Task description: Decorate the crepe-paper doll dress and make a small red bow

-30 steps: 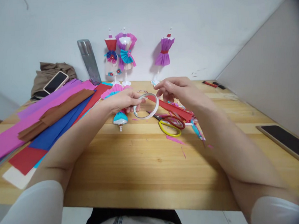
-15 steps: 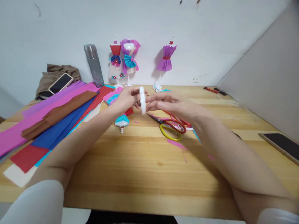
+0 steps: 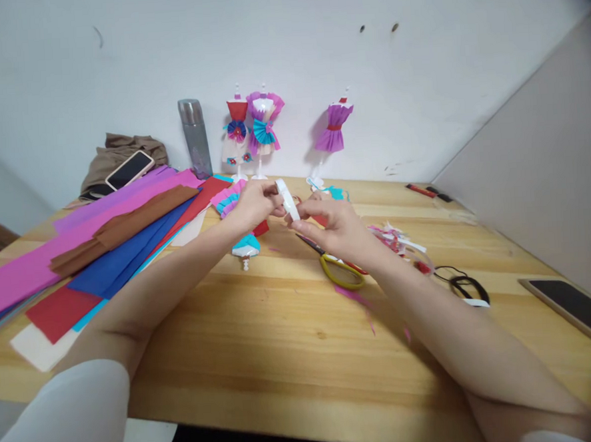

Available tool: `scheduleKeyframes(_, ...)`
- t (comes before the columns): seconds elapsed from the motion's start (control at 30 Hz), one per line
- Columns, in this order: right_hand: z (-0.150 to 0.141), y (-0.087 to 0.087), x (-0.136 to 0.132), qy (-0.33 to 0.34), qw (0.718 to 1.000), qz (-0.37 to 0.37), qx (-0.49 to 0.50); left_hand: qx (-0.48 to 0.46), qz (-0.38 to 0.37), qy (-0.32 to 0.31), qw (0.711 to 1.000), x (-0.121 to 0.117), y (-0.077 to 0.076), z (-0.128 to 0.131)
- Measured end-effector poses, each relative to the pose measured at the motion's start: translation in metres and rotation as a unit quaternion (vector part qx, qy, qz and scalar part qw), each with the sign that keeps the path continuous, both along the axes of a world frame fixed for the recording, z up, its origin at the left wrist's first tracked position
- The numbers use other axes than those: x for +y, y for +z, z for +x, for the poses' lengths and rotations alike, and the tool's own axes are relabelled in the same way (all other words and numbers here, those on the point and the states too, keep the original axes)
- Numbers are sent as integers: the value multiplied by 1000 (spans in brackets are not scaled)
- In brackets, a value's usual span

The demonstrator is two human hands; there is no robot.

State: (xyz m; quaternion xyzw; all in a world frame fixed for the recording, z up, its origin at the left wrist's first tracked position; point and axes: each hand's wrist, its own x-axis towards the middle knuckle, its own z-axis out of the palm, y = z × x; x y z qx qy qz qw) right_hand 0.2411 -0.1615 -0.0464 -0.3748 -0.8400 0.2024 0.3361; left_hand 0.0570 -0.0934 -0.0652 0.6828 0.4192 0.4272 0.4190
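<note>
My left hand and my right hand meet above the middle of the wooden table. Both pinch a thin white tape ring, held nearly edge-on between the fingertips. Just below the left hand lies a small doll stand dressed in pink and turquoise pleated paper. Scissors with red and yellow handles lie under the right wrist.
Long crepe paper sheets in pink, brown, blue and red cover the left side. Three dressed mannequins and a steel flask stand by the wall. A phone rests on brown cloth; another phone lies right. Paper scraps and a black cord lie nearby.
The ring, first held open-face toward me, has turned edge-on. My right hand closed in onto it. My view has tilted upward a little.
</note>
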Motion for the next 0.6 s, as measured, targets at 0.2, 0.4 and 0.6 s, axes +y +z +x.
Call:
scheduleKeyframes(0.2, 9, 2, 3, -100, 994, 37, -32, 9, 14, 15, 1000, 10, 12, -17)
scheduleKeyframes(0.4, 13, 2, 8, -96, 993, 18, -66, 83, 128, -60, 986, -4, 39, -27)
scheduleKeyframes(0.6, 8, 2, 6, -82, 993, 46, -75, 180, 181, -41, 966, -10, 36, -16)
